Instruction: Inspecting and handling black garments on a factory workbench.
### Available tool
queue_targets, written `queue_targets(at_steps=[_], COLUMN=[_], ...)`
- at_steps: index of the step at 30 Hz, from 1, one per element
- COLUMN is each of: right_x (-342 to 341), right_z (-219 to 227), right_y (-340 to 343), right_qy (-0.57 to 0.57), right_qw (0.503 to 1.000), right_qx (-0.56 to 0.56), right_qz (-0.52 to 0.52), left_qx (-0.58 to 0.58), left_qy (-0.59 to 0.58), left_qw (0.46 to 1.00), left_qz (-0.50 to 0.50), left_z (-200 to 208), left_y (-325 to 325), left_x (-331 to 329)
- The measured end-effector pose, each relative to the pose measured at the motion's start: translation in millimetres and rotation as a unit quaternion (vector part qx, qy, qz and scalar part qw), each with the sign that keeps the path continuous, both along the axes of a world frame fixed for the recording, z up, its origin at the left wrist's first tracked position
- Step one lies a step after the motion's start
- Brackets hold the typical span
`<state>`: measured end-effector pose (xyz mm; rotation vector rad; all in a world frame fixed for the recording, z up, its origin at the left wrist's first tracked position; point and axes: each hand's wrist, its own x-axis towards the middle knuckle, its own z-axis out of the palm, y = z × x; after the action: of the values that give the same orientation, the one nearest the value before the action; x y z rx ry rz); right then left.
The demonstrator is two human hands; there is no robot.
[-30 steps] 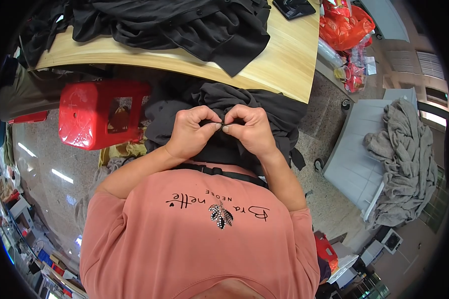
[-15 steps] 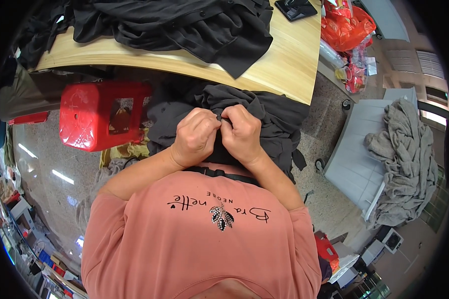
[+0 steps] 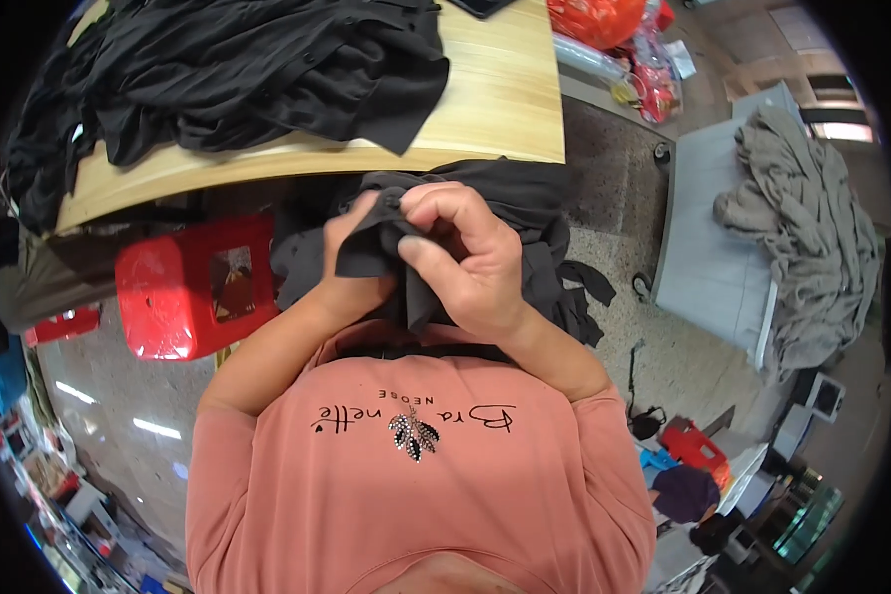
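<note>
A black buttoned garment [image 3: 537,210] lies bunched over my lap, with one edge lifted between my hands. My left hand [image 3: 349,289] is closed on this edge from behind; a flap of the cloth hides most of its fingers. On the other side my right hand [image 3: 477,262] grips the cloth, thumb and forefinger curled at the edge beside a small dark button [image 3: 392,201]. On the wooden table [image 3: 505,109] in front of me, a second black garment [image 3: 267,79] with buttons is spread in folds, one corner reaching the table's front edge.
A red plastic stool [image 3: 158,297] stands to my left, close to the table. On the right is a grey wheeled bin [image 3: 708,233] with grey cloth [image 3: 812,238] heaped over it. Red plastic bags [image 3: 604,20] sit beyond the table's right side. A dark phone [image 3: 480,6] lies at the far edge.
The view has shifted, moving the table leftward in the picture. My hands, earlier pinched close together at the cloth, have turned and parted slightly, and a cloth flap now covers my left fingers.
</note>
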<state>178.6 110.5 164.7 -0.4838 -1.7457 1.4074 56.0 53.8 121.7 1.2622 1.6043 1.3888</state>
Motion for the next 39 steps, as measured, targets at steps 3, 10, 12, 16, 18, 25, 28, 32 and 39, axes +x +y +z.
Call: queue_targets(at_steps=[3,10,12,16,18,25,28,32,39], right_x=[13.2,9.8,11.9,27.3,46.4,54.6,79.5,148.9,279.4], right_z=[25.6,49.2,50.1,55.0,52.8,4.3,-25.1,-26.8,42.1], right_y=[-8.2,-38.7,-41.5,-47.4,-49.3,-13.3,22.9,63.2,41.9], right_qy=[0.073,0.296,0.312,0.243,0.262,-0.349,-0.333,-0.367,-0.45], right_qw=[0.989,0.94,0.926,0.884,0.849,0.876,0.925,0.922,0.838], right_qx=[0.107,0.159,0.205,0.39,0.439,0.088,0.101,0.11,0.12], right_qz=[0.075,0.05,0.057,-0.084,-0.134,0.322,0.156,-0.045,-0.285], left_qx=[0.013,-0.048,-0.039,-0.032,-0.028,-0.02,-0.013,0.005,0.053], left_qy=[-0.06,0.044,0.044,0.043,0.044,0.049,0.044,0.023,-0.058], left_qw=[0.996,0.997,0.998,0.998,0.998,0.998,0.999,1.0,0.988], left_qz=[0.067,0.041,0.038,0.036,0.029,0.016,0.014,0.008,-0.137], left_z=[54.7,114.7,111.1,105.4,104.8,109.5,110.6,111.7,109.2], left_y=[-23.5,-71.9,-70.2,-66.7,-65.6,-52.5,-44.4,-24.0,59.8], left_x=[-14.1,-7.1,-7.0,-10.2,-11.1,-13.1,-17.7,-25.5,12.5])
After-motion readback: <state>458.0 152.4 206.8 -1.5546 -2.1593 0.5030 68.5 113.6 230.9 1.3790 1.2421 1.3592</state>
